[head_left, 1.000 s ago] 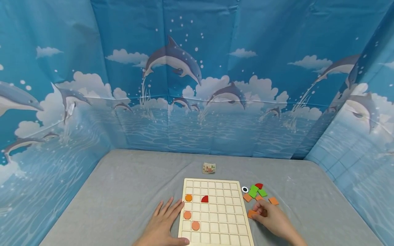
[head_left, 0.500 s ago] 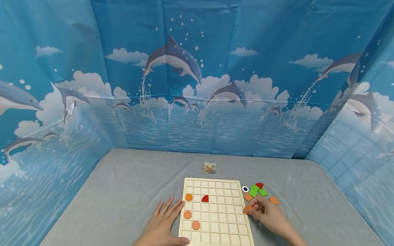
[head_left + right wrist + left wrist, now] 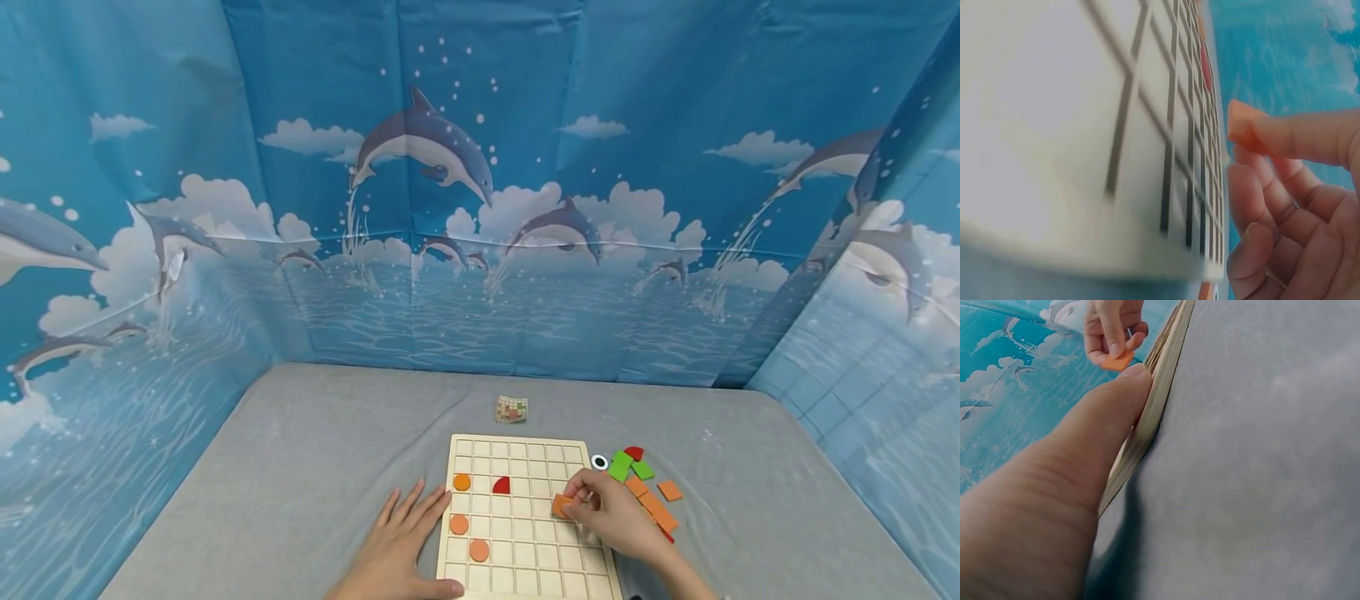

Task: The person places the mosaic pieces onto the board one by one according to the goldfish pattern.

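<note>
My right hand [image 3: 615,515] pinches an orange square tile [image 3: 561,506] between thumb and fingers, over the right part of the wooden grid board [image 3: 525,553]. The right wrist view shows the same orange tile [image 3: 1244,127] raised above the board's face, the other fingers curled below it. My left hand [image 3: 397,546] lies spread at the board's left side, fingertips and thumb on its edge; the left thumb [image 3: 1110,406] presses there in the left wrist view. On the board sit an orange disc [image 3: 462,482], two salmon discs [image 3: 459,524] and a red quarter-circle piece [image 3: 502,485].
Right of the board lie green squares [image 3: 621,465], several orange squares [image 3: 670,490], red pieces [image 3: 633,453] and a white ring with a black centre [image 3: 599,462]. Beyond the board is a small patterned card [image 3: 512,408] on the grey cloth [image 3: 337,433]. A dolphin curtain [image 3: 480,317] surrounds the table.
My right hand has carried the orange tile left from beside the board to above its grid, uncovering pieces on the cloth. My left hand has stayed in place.
</note>
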A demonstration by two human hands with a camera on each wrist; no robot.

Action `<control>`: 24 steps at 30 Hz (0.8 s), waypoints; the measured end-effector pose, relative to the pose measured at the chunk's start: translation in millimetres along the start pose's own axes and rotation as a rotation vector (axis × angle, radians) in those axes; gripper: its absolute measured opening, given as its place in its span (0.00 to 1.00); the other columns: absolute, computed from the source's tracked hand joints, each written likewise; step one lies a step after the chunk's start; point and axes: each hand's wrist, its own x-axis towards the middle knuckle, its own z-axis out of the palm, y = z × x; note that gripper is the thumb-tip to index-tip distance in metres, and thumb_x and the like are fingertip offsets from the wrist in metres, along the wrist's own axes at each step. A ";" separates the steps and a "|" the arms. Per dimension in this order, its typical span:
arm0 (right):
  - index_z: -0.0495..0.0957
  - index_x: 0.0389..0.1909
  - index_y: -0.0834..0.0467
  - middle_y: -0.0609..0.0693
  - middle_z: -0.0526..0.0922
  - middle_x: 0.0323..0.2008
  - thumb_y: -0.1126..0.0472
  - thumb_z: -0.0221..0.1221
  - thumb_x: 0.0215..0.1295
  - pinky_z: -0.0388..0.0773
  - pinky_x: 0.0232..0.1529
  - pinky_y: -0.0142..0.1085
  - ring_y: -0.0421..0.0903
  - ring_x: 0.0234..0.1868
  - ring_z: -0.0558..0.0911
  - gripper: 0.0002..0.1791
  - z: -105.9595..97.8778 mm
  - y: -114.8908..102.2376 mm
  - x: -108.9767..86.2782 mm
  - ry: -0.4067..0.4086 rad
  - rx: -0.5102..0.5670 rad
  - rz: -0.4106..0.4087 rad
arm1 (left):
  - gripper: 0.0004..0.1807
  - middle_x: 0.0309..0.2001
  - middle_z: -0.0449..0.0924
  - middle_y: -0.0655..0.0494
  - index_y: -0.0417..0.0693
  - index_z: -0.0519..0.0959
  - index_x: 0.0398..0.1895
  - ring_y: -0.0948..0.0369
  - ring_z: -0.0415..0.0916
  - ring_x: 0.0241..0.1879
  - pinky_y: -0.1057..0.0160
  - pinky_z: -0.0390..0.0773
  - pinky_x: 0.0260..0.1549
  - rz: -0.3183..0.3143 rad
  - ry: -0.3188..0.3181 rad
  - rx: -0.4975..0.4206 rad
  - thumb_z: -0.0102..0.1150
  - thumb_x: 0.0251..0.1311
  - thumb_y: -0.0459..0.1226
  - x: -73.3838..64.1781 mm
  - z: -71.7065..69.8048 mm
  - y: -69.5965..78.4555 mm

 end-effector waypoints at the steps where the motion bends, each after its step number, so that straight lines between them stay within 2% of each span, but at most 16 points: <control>1: 0.75 0.34 0.58 0.48 0.74 0.27 0.61 0.64 0.60 0.68 0.17 0.32 0.40 0.17 0.70 0.08 2.2 -1.5 1.8 -0.005 -0.005 -0.009 | 0.60 0.73 0.52 0.59 0.52 0.54 0.75 0.51 0.42 0.72 0.46 0.38 0.64 0.002 0.003 -0.002 0.50 0.42 0.76 -0.1 0.2 -0.2; 7: 0.76 0.33 0.56 0.46 0.75 0.27 0.62 0.65 0.60 0.66 0.17 0.30 0.38 0.18 0.68 0.07 14.3 -10.2 11.9 -0.026 -0.031 -0.062 | 0.60 0.72 0.53 0.59 0.52 0.54 0.75 0.51 0.42 0.72 0.48 0.34 0.64 0.011 0.015 -0.003 0.50 0.42 0.76 -0.4 1.3 -1.0; 15: 0.76 0.34 0.55 0.45 0.74 0.27 0.60 0.65 0.60 0.66 0.19 0.31 0.39 0.19 0.68 0.07 25.9 -20.3 20.5 -0.049 -0.046 -0.054 | 0.61 0.72 0.52 0.59 0.52 0.54 0.75 0.51 0.41 0.72 0.45 0.37 0.65 -0.017 -0.013 0.000 0.50 0.41 0.77 0.8 0.8 1.0; 19: 0.76 0.33 0.55 0.45 0.74 0.27 0.61 0.65 0.60 0.66 0.20 0.32 0.40 0.20 0.68 0.06 31.6 -22.9 25.3 -0.060 -0.039 -0.085 | 0.60 0.73 0.52 0.60 0.53 0.54 0.75 0.52 0.41 0.72 0.46 0.36 0.65 -0.022 -0.015 0.005 0.49 0.41 0.77 0.3 1.0 0.9; 24: 0.77 0.31 0.55 0.45 0.74 0.25 0.63 0.65 0.59 0.68 0.19 0.32 0.40 0.19 0.69 0.05 38.2 -23.7 31.3 -0.083 -0.038 -0.078 | 0.60 0.73 0.51 0.60 0.54 0.54 0.75 0.52 0.41 0.72 0.48 0.35 0.65 -0.016 -0.008 0.008 0.49 0.41 0.77 -0.2 1.8 -0.1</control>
